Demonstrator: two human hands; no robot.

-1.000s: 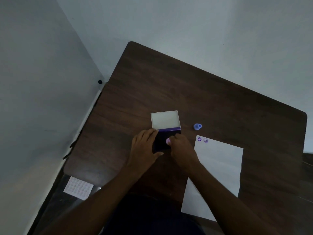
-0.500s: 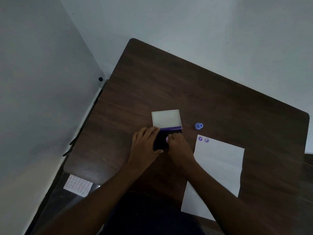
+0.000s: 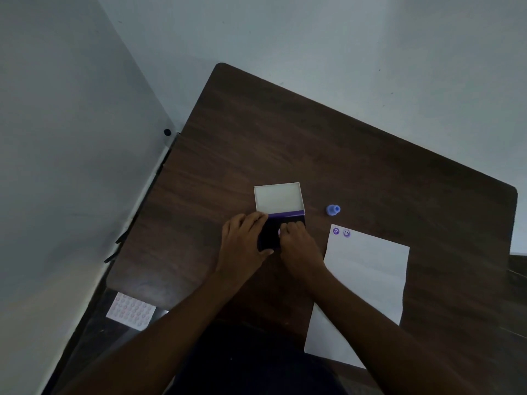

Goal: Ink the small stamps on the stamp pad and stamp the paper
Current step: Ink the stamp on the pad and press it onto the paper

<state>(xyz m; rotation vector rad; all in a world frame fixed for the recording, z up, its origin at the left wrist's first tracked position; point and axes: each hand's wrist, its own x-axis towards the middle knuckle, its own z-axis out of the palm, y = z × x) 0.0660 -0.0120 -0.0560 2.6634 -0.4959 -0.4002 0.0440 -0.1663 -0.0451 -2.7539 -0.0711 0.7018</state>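
The stamp pad [image 3: 271, 233] lies open in the middle of the dark wooden table [image 3: 313, 155], its white lid [image 3: 279, 198] folded back behind the dark ink surface. My left hand [image 3: 242, 243] holds the pad's left side, thumb along its near edge. My right hand [image 3: 298, 246] pinches a small pink stamp [image 3: 279, 232] down onto the ink. A white sheet of paper [image 3: 365, 280] lies to the right, with two purple stamp marks [image 3: 341, 232] at its top left corner. A small blue stamp [image 3: 333, 209] stands on the table beyond the paper.
The table sits in a corner between two pale walls. On the floor at the lower left lies a white sheet with rows of pink dots [image 3: 130, 310]. A dark cable runs down along the left wall beside the table.
Both hands stay on the stamp pad. The right hand has pressed the pink stamp slightly further down on the ink; the view has shifted a little.
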